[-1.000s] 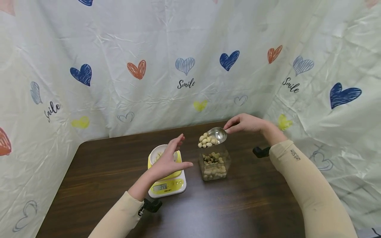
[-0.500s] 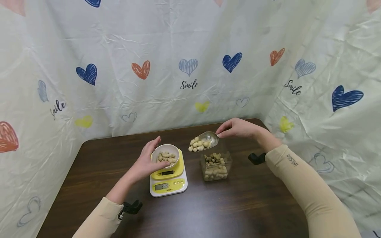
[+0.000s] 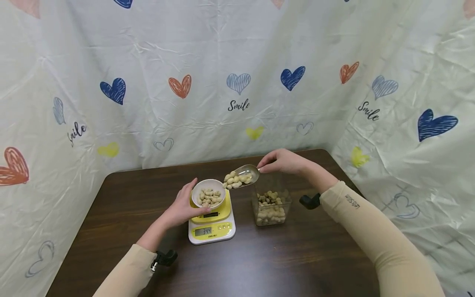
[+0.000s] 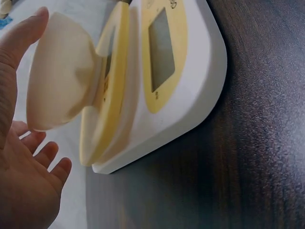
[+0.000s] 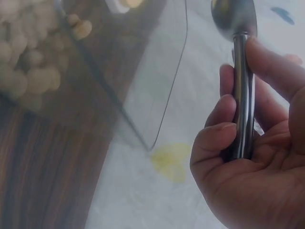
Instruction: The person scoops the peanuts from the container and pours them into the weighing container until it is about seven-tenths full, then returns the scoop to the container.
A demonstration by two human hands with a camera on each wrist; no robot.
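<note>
My right hand (image 3: 281, 161) grips the handle of a metal scoop (image 3: 249, 171), fingers curled round it in the right wrist view. Unshelled peanuts (image 3: 233, 180) fill the scoop's front, and its lip reaches the right rim of a white bowl (image 3: 194, 194). More peanuts (image 3: 209, 198) lie in this bowl, which sits on a yellow and white kitchen scale (image 3: 212, 231). My left hand (image 3: 184, 207) spreads loosely around the bowl's left side. In the left wrist view the thumb (image 4: 26, 33) is right at the rim, with several fingers (image 4: 47, 155) relaxed below.
A clear square container (image 3: 272, 212) partly filled with peanuts stands right of the scale, beneath the right forearm. Everything rests on a dark wooden table (image 3: 148, 198). A white curtain (image 3: 208, 123) with printed hearts closes off the back and sides.
The scoop with its peanuts has moved left, from above the clear container to the bowl's rim. My left hand has moved back to the bowl's left side, uncovering it.
</note>
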